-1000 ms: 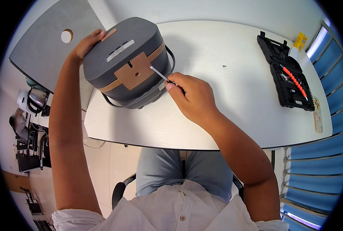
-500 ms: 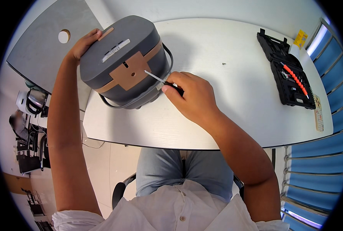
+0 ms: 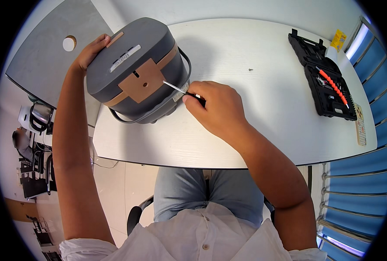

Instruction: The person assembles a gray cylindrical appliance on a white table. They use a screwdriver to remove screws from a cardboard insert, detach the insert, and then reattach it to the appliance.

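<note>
A dark grey rice cooker [image 3: 130, 48] with a copper-coloured panel [image 3: 145, 80] and a carrying handle stands tilted at the left of the white table. My left hand [image 3: 91, 51] grips the far left edge of its lid, the fingers partly hidden behind the rim. In my right hand [image 3: 217, 103] is a screwdriver [image 3: 176, 88], thumb and fingers closed round its black handle. The metal tip points left, at the right edge of the copper panel; whether it touches, I cannot tell. A small hole shows in the panel's middle.
One small screw [image 3: 251, 69] lies on the white table [image 3: 228, 143]. At the right sits an open black tool case [image 3: 328, 87] with an orange flexible shaft [image 3: 332, 87] on it. A yellow packet [image 3: 338, 40] and a power strip-like object [image 3: 360, 126] are beside it.
The rice cooker has shifted slightly left with my left hand. The screwdriver tip stays almost in place, now nearer the panel's right edge.
</note>
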Tool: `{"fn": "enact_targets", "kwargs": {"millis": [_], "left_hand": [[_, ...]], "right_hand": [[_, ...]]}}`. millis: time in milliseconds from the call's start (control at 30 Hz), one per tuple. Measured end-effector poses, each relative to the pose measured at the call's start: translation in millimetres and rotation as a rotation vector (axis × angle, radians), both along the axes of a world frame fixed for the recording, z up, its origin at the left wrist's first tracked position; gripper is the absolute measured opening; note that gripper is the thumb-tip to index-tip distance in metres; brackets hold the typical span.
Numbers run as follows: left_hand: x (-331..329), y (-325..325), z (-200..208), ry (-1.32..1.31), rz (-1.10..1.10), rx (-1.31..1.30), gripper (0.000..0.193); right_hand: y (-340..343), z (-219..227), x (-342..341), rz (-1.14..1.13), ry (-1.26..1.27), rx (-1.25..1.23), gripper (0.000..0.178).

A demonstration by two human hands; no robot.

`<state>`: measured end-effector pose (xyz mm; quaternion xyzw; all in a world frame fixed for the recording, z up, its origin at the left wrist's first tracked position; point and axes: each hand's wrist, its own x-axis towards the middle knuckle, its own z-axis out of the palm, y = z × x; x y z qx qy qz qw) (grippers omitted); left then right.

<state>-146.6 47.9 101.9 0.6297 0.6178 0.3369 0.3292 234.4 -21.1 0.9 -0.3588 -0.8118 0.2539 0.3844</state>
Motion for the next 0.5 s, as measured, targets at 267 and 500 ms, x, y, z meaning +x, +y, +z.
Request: {"fn": "enact_targets", "kwargs": {"millis": [267,500], "left_hand": [[2.2,-1.6,1.6,-0.010,-0.013,-0.007,0.034],[0.7,-3.1,2.0,0.005,-0.011,-0.002,0.035]], "right_hand": [[3.3,4.4,4.3,-0.044,-0.048,-0.003,0.016],[7.7,2.1,6.7,-0.075,-0.120,0.244,0.011]]}}
